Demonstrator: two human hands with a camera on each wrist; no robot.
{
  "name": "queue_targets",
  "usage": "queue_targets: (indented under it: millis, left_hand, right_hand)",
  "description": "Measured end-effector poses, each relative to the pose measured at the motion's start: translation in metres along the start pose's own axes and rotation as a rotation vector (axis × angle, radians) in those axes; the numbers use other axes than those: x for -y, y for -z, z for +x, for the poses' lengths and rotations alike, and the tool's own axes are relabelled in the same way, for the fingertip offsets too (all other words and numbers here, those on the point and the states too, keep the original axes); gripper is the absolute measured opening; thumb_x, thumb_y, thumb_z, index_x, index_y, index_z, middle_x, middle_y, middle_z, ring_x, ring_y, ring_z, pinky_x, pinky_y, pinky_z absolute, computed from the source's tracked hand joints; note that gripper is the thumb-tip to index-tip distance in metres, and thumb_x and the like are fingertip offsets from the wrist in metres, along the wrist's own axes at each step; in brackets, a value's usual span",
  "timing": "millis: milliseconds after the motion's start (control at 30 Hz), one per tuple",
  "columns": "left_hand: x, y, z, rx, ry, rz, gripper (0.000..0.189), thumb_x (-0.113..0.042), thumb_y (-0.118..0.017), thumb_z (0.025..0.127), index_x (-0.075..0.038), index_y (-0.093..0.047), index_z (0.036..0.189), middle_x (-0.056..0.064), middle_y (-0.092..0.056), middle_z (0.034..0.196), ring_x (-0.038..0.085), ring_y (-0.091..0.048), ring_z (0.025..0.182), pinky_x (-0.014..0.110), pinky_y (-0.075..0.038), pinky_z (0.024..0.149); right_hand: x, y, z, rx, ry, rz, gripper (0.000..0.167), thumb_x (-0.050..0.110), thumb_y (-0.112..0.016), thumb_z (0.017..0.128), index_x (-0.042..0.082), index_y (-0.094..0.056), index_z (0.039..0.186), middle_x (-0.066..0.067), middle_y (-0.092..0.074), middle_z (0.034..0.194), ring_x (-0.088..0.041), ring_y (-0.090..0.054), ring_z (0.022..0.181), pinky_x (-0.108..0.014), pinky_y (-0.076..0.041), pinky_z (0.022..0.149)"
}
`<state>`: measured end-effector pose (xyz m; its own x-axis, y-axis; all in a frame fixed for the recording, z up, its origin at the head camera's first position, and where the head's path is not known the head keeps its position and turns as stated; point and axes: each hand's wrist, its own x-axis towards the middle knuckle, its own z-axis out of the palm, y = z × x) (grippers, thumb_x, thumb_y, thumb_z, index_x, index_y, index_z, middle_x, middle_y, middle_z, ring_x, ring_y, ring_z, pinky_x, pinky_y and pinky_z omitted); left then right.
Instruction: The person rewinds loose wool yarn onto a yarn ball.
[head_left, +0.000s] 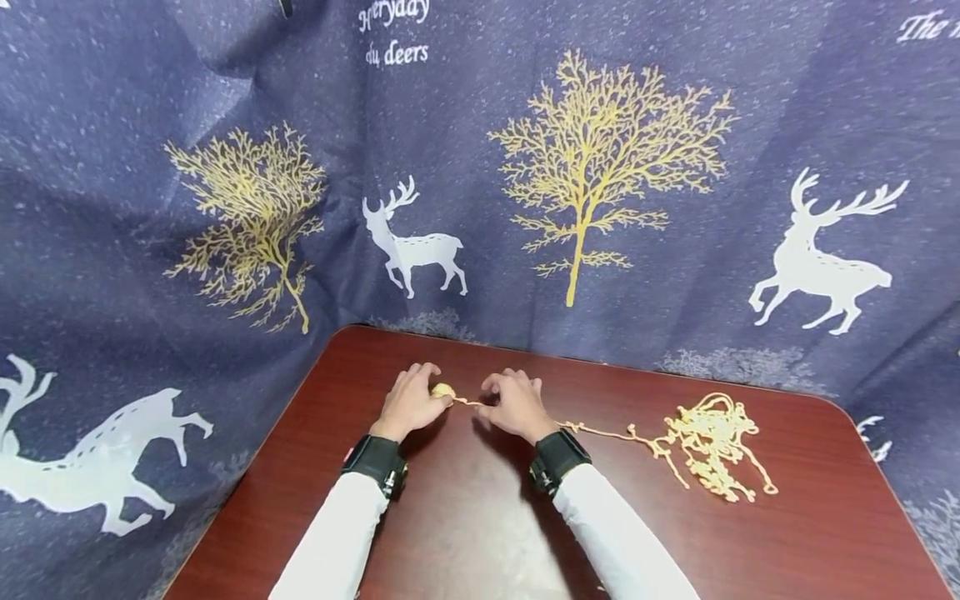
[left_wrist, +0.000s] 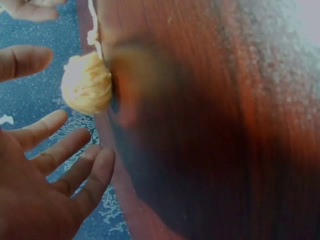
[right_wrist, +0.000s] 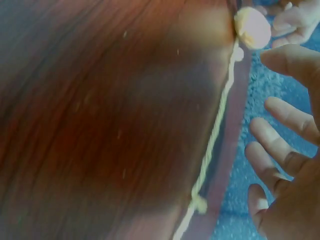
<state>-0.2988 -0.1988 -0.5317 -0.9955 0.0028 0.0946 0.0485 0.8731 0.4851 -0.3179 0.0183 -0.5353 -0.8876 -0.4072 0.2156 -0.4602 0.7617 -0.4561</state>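
A small pale-yellow ball of yarn [head_left: 442, 390] sits on the table beside my left hand [head_left: 409, 403]. In the left wrist view, the yarn ball [left_wrist: 87, 84] shows between the thumb and the spread fingers [left_wrist: 75, 170], with no finger visibly closed on it. A knotted yarn strand [head_left: 611, 433] runs from the ball to the right, passing by my right hand [head_left: 517, 405]. Over in the right wrist view, the strand [right_wrist: 212, 145] lies apart from that hand's loosely bent fingers [right_wrist: 275, 142], which grip nothing.
A loose tangle of the same yarn [head_left: 708, 442] lies on the right part of the reddish-brown table [head_left: 810, 533]. Behind and left of the table hangs a dark blue cloth [head_left: 465, 150] printed with trees and white deer.
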Motion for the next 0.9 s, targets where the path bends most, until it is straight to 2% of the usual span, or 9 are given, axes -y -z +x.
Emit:
queue_targets:
  millis: [300, 500, 700, 900]
  left_hand:
    - [-0.005, 0.000, 0.004, 0.049, -0.001, -0.007, 0.048, -0.035, -0.075, 0.082, -0.011, -0.063, 0.122, 0.009, -0.063, 0.114, 0.031, -0.057, 0.107, 0.052, -0.055, 0.079]
    - [-0.004, -0.002, 0.005, 0.054, -0.010, -0.016, 0.044, -0.034, -0.075, 0.083, -0.011, -0.063, 0.119, 0.009, -0.064, 0.110, 0.031, -0.059, 0.103, 0.049, -0.054, 0.078]
    - [-0.001, -0.004, 0.005, 0.049, -0.036, -0.043, 0.038, -0.027, -0.076, 0.080, -0.011, -0.065, 0.113, 0.007, -0.065, 0.103, 0.027, -0.062, 0.092, 0.043, -0.054, 0.072]
    - [0.002, -0.007, 0.008, 0.035, -0.071, -0.068, 0.031, -0.020, -0.078, 0.078, -0.009, -0.067, 0.105, 0.007, -0.063, 0.093, 0.027, -0.062, 0.085, 0.041, -0.053, 0.070]
  right_hand:
    - [0.012, -0.009, 0.012, 0.029, 0.011, -0.034, 0.029, 0.035, -0.087, 0.074, 0.018, -0.077, 0.096, 0.003, -0.064, 0.091, -0.022, -0.056, 0.091, -0.045, -0.036, 0.078]
    - [0.017, -0.012, 0.019, 0.064, -0.002, -0.081, 0.026, 0.036, -0.087, 0.075, 0.018, -0.077, 0.091, 0.002, -0.066, 0.091, -0.026, -0.057, 0.091, -0.046, -0.036, 0.079]
    - [0.018, -0.020, 0.024, 0.108, -0.011, -0.107, 0.016, 0.032, -0.086, 0.075, 0.022, -0.075, 0.082, 0.002, -0.067, 0.089, -0.026, -0.058, 0.090, -0.048, -0.036, 0.079]
    - [0.021, -0.023, 0.027, 0.114, 0.009, -0.105, 0.008, 0.024, -0.084, 0.076, 0.023, -0.077, 0.073, 0.003, -0.069, 0.086, -0.026, -0.060, 0.089, -0.049, -0.038, 0.079]
